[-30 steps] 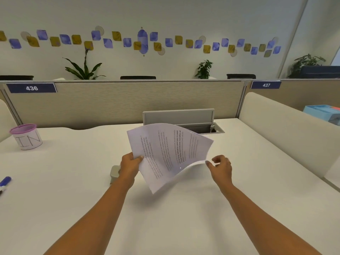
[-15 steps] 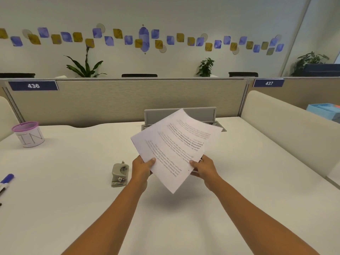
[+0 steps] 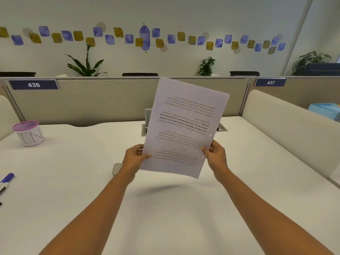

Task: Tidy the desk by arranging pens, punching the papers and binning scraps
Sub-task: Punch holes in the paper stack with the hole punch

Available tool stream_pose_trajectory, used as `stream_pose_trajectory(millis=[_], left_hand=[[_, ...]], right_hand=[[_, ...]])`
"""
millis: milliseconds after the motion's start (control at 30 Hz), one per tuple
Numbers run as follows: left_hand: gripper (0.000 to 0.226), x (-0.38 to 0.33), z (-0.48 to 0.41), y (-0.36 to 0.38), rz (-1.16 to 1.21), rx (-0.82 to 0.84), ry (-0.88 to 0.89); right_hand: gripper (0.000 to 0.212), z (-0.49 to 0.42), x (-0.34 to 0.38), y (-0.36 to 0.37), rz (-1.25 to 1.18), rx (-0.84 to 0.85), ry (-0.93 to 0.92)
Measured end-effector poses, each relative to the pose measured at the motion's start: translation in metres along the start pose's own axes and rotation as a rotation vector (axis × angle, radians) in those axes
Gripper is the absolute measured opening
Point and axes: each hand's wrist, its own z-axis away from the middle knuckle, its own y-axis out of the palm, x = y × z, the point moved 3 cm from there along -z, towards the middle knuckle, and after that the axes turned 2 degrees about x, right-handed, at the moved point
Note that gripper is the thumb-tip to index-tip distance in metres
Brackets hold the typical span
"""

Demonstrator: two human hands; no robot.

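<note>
Left hand (image 3: 134, 160) and right hand (image 3: 217, 157) each pinch the punched papers (image 3: 185, 126) upright; the person should square their edges.

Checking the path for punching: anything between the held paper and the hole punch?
No object visible. The paper, gripped by the left hand and right hand, hangs above the desk; the hole punch sits just left of it, partly hidden behind the left hand.

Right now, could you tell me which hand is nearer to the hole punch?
Left. The left hand grips the paper just over the hole punch, partly hiding it; the right hand grips the opposite edge.
</note>
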Motion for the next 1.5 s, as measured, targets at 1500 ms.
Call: stream_pose_trajectory(millis=[1500], left_hand=[[0.021, 0.02, 0.009, 0.024, 0.478, -0.16, -0.118]], right_hand=[[0.063, 0.018, -0.046, 0.026, -0.209, 0.072, 0.462]])
